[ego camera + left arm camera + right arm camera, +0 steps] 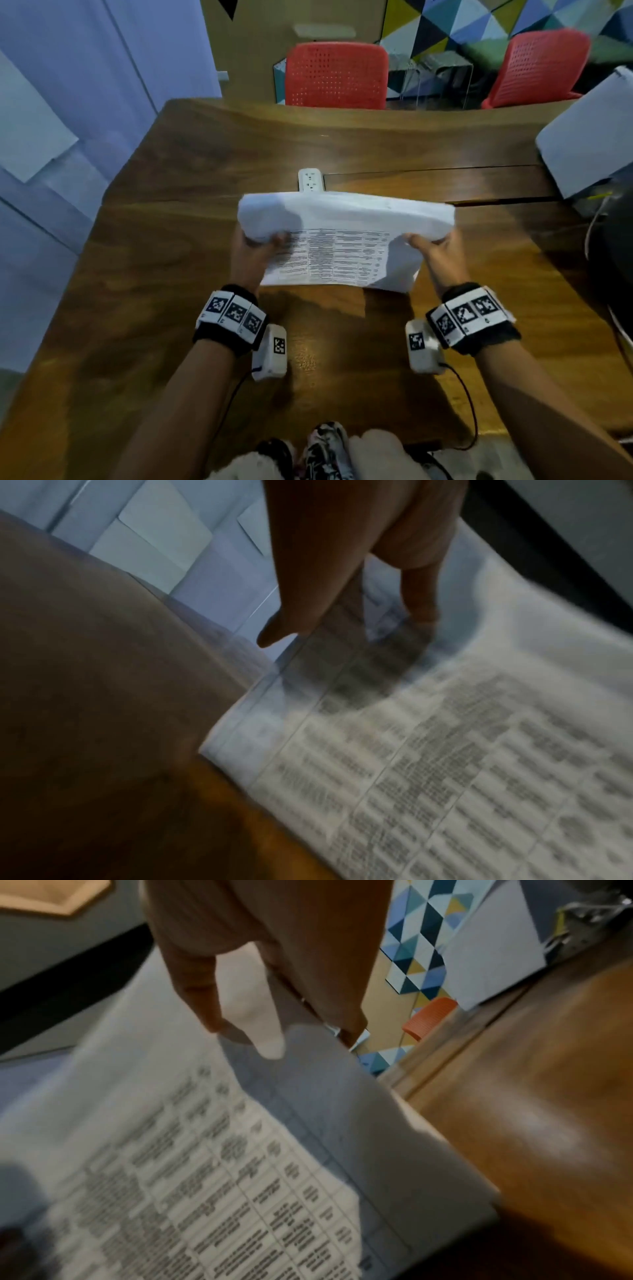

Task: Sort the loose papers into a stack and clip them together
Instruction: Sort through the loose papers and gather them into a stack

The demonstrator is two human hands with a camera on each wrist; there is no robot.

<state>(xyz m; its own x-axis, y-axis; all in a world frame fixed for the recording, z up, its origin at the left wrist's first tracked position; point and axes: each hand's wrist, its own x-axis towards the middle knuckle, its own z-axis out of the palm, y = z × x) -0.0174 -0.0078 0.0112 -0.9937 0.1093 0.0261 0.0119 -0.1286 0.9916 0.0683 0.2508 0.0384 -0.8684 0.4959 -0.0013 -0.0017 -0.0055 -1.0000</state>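
From the head view, the left hand (255,253) and right hand (433,253) hold the papers (342,246) over the middle of the worktop (171,205), far edge curling over. Both wrist views show fingers (423,607) pinching the sheets' side edges. Gathering looks mostly done; squaring and clipping remain, and no clip shows.

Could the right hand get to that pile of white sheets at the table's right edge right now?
Probably not yet: the right hand grips the printed papers together with the left hand. The bare table toward the pile looks unobstructed.
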